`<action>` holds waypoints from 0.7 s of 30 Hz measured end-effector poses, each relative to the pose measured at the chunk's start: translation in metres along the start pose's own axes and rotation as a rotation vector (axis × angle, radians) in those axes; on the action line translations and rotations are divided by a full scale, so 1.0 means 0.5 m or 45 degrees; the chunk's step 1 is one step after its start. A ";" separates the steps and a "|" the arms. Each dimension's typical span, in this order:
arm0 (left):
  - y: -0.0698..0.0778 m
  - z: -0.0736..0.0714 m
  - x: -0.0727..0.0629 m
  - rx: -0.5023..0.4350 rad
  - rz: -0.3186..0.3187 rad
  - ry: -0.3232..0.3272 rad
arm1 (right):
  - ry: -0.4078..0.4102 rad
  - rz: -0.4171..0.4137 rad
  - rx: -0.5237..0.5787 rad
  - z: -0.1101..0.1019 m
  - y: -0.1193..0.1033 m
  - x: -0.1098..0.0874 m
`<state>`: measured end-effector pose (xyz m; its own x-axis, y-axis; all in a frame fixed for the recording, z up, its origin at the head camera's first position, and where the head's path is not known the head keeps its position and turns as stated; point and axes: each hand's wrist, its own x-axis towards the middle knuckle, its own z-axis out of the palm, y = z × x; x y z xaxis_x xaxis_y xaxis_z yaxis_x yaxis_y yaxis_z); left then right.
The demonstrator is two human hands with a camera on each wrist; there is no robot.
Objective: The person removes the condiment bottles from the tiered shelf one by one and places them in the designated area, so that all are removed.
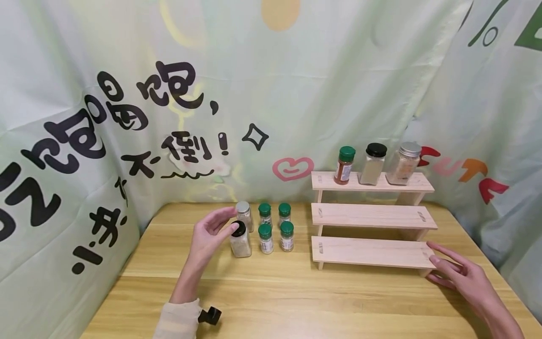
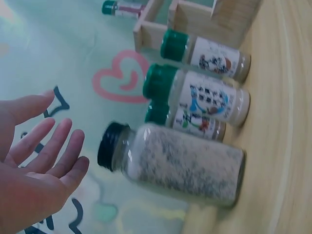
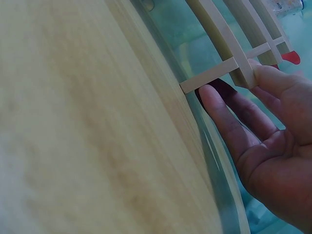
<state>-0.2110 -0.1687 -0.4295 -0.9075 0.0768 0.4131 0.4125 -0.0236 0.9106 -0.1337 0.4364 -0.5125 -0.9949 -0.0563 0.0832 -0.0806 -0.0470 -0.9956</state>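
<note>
My left hand (image 1: pixel 208 230) is beside a glass spice jar with a black cap (image 1: pixel 241 245), its fingers relaxed and parted. In the left wrist view, a gap shows between the fingertips (image 2: pixel 80 146) and that jar's cap. Behind it stands a jar with a silver cap (image 1: pixel 243 213), partly hidden. Several green-capped spice bottles (image 1: pixel 266 240) are in rows to the right. My right hand (image 1: pixel 463 278) holds the right end of the lowest step of a three-tier wooden rack (image 1: pixel 372 252); in the right wrist view, its fingers span the step's edge and leg.
On the rack's top tier stand a green-capped bottle of red spice (image 1: pixel 345 165), a black-capped jar (image 1: pixel 372 165) and a silver-capped jar (image 1: pixel 404 165). A printed cloth (image 1: pixel 237 94) hangs behind the wooden table (image 1: pixel 296 301). A black clip (image 1: pixel 210 315) is at the left sleeve.
</note>
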 end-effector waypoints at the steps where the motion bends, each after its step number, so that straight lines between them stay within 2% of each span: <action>1: 0.004 0.004 -0.001 -0.008 0.012 -0.004 | 0.000 0.000 -0.002 0.000 0.000 0.000; 11: 0.024 0.037 -0.003 0.003 0.086 -0.078 | -0.004 -0.010 -0.002 0.009 -0.003 0.008; 16: 0.032 0.060 0.006 -0.024 0.084 -0.097 | -0.022 -0.050 0.000 0.012 -0.002 0.005; 21: 0.039 0.089 0.017 -0.056 0.076 -0.118 | -0.017 -0.049 0.004 0.008 -0.004 -0.002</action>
<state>-0.2071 -0.1240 -0.4085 -0.8692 0.1657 0.4658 0.4600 -0.0744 0.8848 -0.1321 0.4328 -0.5103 -0.9902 -0.0680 0.1217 -0.1183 -0.0527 -0.9916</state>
